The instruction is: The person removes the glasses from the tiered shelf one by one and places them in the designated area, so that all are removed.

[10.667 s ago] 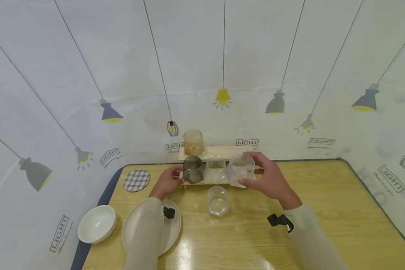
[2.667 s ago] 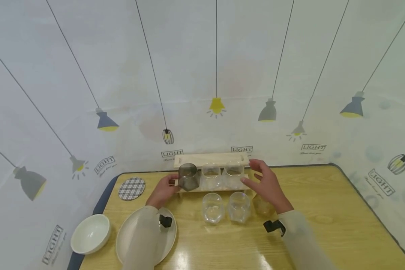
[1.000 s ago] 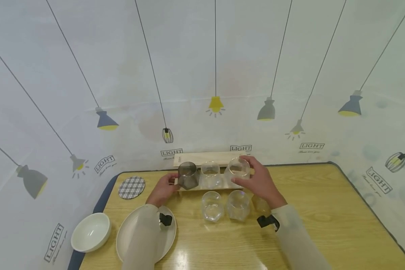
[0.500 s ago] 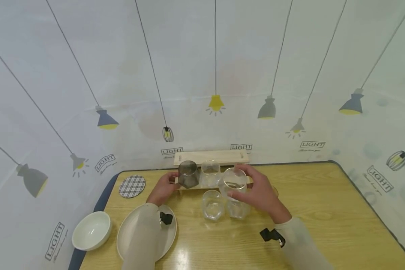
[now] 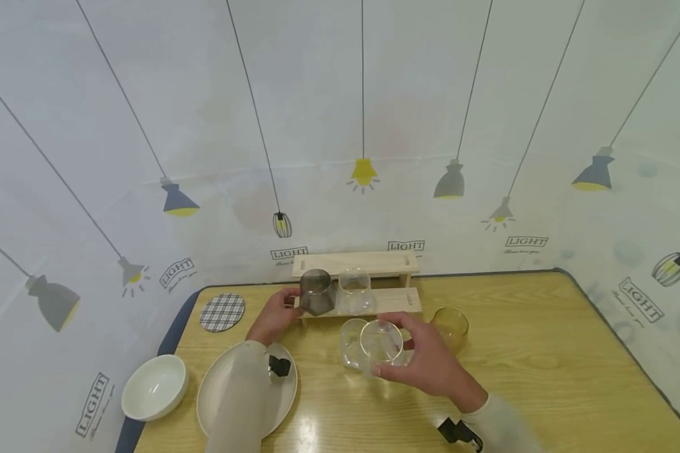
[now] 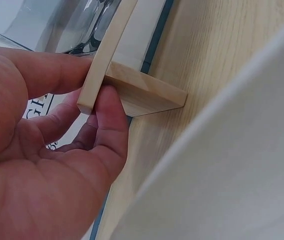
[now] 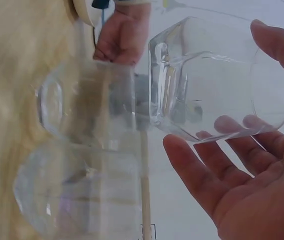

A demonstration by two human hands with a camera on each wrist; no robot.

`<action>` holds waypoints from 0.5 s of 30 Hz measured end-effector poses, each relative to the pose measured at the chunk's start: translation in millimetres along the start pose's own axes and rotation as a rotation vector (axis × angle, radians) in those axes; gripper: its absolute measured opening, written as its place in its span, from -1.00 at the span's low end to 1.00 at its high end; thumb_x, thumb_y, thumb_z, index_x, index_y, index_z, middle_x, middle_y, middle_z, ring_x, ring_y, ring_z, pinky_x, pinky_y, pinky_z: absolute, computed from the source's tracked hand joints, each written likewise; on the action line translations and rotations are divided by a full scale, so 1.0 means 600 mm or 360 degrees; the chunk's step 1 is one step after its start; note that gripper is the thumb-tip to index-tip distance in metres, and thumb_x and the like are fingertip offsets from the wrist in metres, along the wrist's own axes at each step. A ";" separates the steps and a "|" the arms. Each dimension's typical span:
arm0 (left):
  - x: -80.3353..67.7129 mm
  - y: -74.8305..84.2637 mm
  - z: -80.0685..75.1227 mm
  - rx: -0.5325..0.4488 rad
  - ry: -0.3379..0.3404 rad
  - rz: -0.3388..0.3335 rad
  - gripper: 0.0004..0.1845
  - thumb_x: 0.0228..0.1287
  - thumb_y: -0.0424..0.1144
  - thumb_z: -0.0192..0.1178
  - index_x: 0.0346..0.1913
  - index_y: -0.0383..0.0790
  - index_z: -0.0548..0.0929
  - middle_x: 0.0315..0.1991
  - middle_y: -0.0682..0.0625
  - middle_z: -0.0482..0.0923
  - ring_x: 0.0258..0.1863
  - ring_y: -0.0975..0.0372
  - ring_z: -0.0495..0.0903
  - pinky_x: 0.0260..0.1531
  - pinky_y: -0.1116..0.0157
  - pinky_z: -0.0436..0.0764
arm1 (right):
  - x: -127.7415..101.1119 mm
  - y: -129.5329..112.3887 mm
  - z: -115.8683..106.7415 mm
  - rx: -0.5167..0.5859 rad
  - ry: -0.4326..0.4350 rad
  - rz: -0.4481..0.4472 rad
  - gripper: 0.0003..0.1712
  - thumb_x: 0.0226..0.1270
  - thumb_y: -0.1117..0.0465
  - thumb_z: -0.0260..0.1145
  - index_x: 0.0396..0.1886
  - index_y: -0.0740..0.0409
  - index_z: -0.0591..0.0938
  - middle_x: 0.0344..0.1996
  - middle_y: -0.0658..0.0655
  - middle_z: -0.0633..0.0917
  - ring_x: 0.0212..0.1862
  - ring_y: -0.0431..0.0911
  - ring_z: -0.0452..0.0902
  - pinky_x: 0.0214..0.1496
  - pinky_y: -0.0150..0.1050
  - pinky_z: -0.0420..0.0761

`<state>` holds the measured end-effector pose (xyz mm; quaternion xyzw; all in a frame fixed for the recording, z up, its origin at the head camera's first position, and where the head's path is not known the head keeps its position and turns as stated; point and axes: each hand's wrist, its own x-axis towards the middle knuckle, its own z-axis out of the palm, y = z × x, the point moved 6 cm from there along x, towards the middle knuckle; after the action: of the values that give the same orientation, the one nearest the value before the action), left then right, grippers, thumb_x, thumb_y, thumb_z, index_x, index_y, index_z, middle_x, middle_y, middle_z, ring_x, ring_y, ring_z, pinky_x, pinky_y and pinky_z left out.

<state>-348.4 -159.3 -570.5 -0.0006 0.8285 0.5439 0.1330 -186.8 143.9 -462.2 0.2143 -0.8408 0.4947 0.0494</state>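
A white wall sheet [image 5: 317, 94] printed with hanging lamps and the word LIGHT backs a yellowish wood-grain table [image 5: 544, 352]. By the middle of the table's far edge stands a two-step rack of pale wood [image 5: 396, 301]. The left hand [image 5: 274, 318] pinches the left end of its lower step between thumb and fingers. On that step, a smoky grey faceted glass [image 5: 317, 292] stands near the left end, with a clear colourless glass [image 5: 356, 292] beside it.

The right hand [image 5: 427, 358] grips a clear glass with a thin golden rim [image 5: 382, 341] round its sides, holding it off the table in front of the rack. Two clear faceted glasses [image 7: 82, 192] stand below it, side by side on the table. An amber glass [image 5: 452, 327] stands beyond the right hand, forward of the rack's right end.

Near the far left corner lies a round checked coaster [image 5: 222, 312]; a white bowl [image 5: 154, 387] sits at the left edge, and beside it a cream plate [image 5: 283, 390], partly hidden under the left sleeve [image 5: 240, 396].
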 end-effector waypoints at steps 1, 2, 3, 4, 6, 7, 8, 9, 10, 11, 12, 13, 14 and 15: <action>0.000 0.000 0.000 0.0005 0.0001 -0.0003 -0.46 0.35 -0.39 0.28 0.39 -0.21 0.54 0.26 -0.23 0.58 0.27 -0.05 0.53 0.25 0.03 0.59 | -0.004 -0.001 0.006 0.0027 -0.0017 -0.0019 -0.11 0.00 -0.03 0.76 0.35 0.00 0.59 0.22 0.09 0.70 0.01 0.02 0.70 -0.08 -0.18 0.80; -0.001 0.000 -0.001 0.0005 0.0002 -0.0003 -0.45 0.35 -0.39 0.28 0.39 -0.22 0.53 0.27 -0.24 0.58 0.27 -0.06 0.53 0.25 0.02 0.59 | -0.008 -0.002 0.012 0.0054 -0.0031 -0.0034 -0.11 0.00 -0.02 0.76 0.34 0.04 0.58 0.20 0.12 0.70 -0.01 0.05 0.71 -0.09 -0.16 0.81; -0.001 -0.001 -0.001 0.0007 0.0002 -0.0001 -0.45 0.35 -0.39 0.28 0.39 -0.21 0.53 0.27 -0.24 0.58 0.28 -0.06 0.53 0.26 0.01 0.59 | -0.011 -0.001 0.017 0.0077 -0.0043 -0.0038 -0.11 -0.01 -0.02 0.76 0.33 0.04 0.59 0.18 0.12 0.71 -0.03 0.06 0.71 -0.10 -0.16 0.81; 0.000 -0.001 -0.001 0.0013 0.0007 0.0000 -0.46 0.35 -0.38 0.28 0.39 -0.21 0.54 0.27 -0.23 0.58 0.28 -0.05 0.53 0.27 0.01 0.58 | -0.014 -0.002 0.023 0.0100 -0.0055 -0.0045 -0.12 -0.01 -0.02 0.77 0.31 0.04 0.59 0.17 0.12 0.71 -0.03 0.07 0.70 -0.11 -0.13 0.82; 0.000 -0.001 -0.002 0.0009 0.0015 0.0001 -0.46 0.35 -0.38 0.29 0.39 -0.21 0.54 0.28 -0.23 0.57 0.29 -0.05 0.52 0.28 0.00 0.57 | -0.022 0.001 0.035 0.0110 -0.0088 -0.0024 -0.14 0.00 -0.04 0.76 0.31 -0.03 0.59 0.16 0.06 0.70 0.01 0.03 0.69 -0.10 -0.15 0.81; 0.000 -0.002 -0.002 0.0006 0.0020 0.0000 -0.45 0.34 -0.38 0.29 0.39 -0.21 0.54 0.27 -0.23 0.57 0.29 -0.06 0.52 0.28 -0.01 0.57 | -0.026 0.004 0.041 0.0110 -0.0107 -0.0007 -0.15 0.02 -0.06 0.75 0.31 -0.07 0.58 0.17 0.02 0.69 0.03 0.00 0.69 -0.09 -0.15 0.81; 0.000 -0.003 -0.002 0.0000 0.0020 -0.0001 -0.45 0.34 -0.39 0.29 0.39 -0.22 0.54 0.27 -0.23 0.57 0.29 -0.06 0.52 0.27 -0.01 0.58 | -0.031 0.007 0.047 0.0108 -0.0123 0.0008 -0.16 0.04 -0.07 0.74 0.31 -0.10 0.57 0.18 0.00 0.69 0.05 -0.01 0.68 -0.08 -0.15 0.81; 0.000 -0.004 -0.001 0.0000 0.0021 -0.0002 -0.45 0.34 -0.39 0.29 0.39 -0.22 0.54 0.28 -0.23 0.57 0.29 -0.06 0.51 0.27 0.00 0.58 | -0.035 0.011 0.053 0.0115 -0.0142 0.0024 -0.17 0.05 -0.09 0.73 0.32 -0.11 0.57 0.19 -0.01 0.68 0.07 -0.02 0.67 -0.08 -0.16 0.80; 0.000 -0.003 -0.001 0.0000 0.0019 0.0003 -0.45 0.35 -0.39 0.29 0.40 -0.23 0.53 0.28 -0.24 0.56 0.29 -0.06 0.51 0.26 0.00 0.59 | -0.039 0.015 0.059 0.0117 -0.0159 0.0038 -0.17 0.07 -0.10 0.72 0.32 -0.11 0.56 0.20 -0.02 0.67 0.10 -0.01 0.66 -0.07 -0.16 0.80; 0.000 -0.002 -0.001 0.0000 0.0017 0.0006 -0.45 0.35 -0.40 0.29 0.40 -0.24 0.53 0.28 -0.25 0.56 0.30 -0.07 0.51 0.25 0.00 0.60 | -0.042 0.019 0.065 0.0126 -0.0176 0.0047 -0.17 0.09 -0.10 0.71 0.33 -0.11 0.55 0.22 -0.03 0.66 0.12 -0.02 0.65 -0.06 -0.16 0.80; 0.000 -0.002 -0.001 -0.0008 0.0015 0.0006 -0.45 0.35 -0.40 0.28 0.40 -0.24 0.53 0.28 -0.25 0.55 0.30 -0.07 0.50 0.25 0.00 0.60 | -0.045 0.023 0.070 0.0137 -0.0193 0.0060 -0.17 0.10 -0.10 0.71 0.34 -0.10 0.54 0.23 -0.02 0.65 0.14 0.00 0.65 -0.05 -0.15 0.80; -0.001 -0.002 -0.001 -0.0008 0.0015 0.0007 -0.45 0.35 -0.40 0.28 0.40 -0.24 0.52 0.29 -0.25 0.55 0.30 -0.07 0.50 0.25 0.00 0.60 | -0.048 0.028 0.075 0.0146 -0.0202 0.0066 -0.17 0.10 -0.09 0.71 0.34 -0.09 0.54 0.23 -0.01 0.65 0.15 0.03 0.65 -0.06 -0.15 0.80; -0.001 -0.002 -0.002 -0.0004 0.0012 0.0014 -0.45 0.36 -0.40 0.28 0.41 -0.25 0.52 0.29 -0.26 0.54 0.31 -0.08 0.49 0.25 -0.01 0.60 | -0.050 0.032 0.081 0.0159 -0.0207 0.0069 -0.17 0.10 -0.07 0.71 0.33 -0.08 0.54 0.22 0.00 0.66 0.14 0.05 0.66 -0.07 -0.15 0.81; -0.001 -0.001 -0.002 -0.0002 0.0011 0.0015 -0.44 0.36 -0.40 0.28 0.41 -0.25 0.52 0.30 -0.26 0.54 0.31 -0.08 0.49 0.27 -0.01 0.59 | -0.051 0.036 0.086 0.0175 -0.0212 0.0076 -0.18 0.09 -0.05 0.72 0.32 -0.07 0.54 0.22 0.01 0.66 0.14 0.07 0.66 -0.08 -0.14 0.81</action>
<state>-348.0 -161.0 -570.5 0.0014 0.8286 0.5452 0.1275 -161.1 118.5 -514.6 0.2290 -0.8187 0.5257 -0.0301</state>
